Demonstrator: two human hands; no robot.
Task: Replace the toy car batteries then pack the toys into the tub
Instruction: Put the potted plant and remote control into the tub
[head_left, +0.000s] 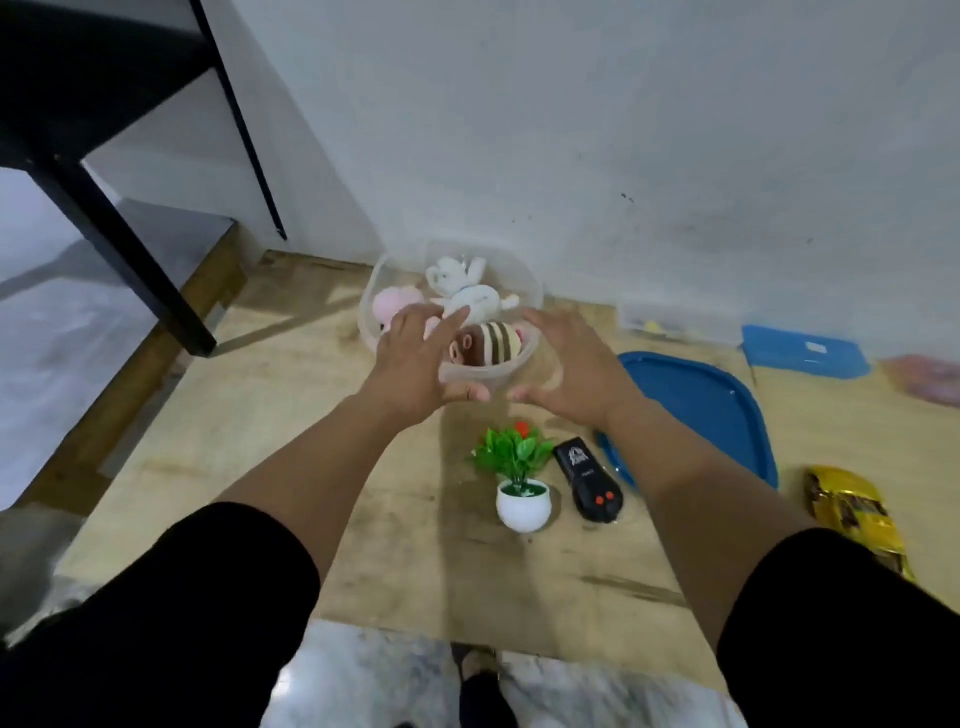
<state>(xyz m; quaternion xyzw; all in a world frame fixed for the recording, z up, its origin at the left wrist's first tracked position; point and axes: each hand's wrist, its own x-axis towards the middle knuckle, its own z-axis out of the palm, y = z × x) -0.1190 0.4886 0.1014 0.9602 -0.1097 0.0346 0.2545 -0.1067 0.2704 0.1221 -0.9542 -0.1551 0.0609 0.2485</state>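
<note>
A clear plastic tub (368, 317) stands on the wooden board near the wall. Inside it lie a white plush (470, 296), a pink plush (395, 304) and a brown striped plush (496, 340). My left hand (415, 358) reaches over the tub's near left side with fingers spread and fairly straight. My right hand (571, 364) lies against the near right side, fingers extended, thumb under the rim. The yellow toy car (857, 514) sits on the board at the far right, apart from both hands. A black remote control (587, 478) lies below my right wrist.
A large blue lid (696, 410) lies right of the tub. A small fake plant in a white pot (519, 483) stands between my forearms. A clear box (670, 322), a smaller blue lid (805, 351) and a pink item (930, 379) sit by the wall. A black table leg (130, 249) rises at left.
</note>
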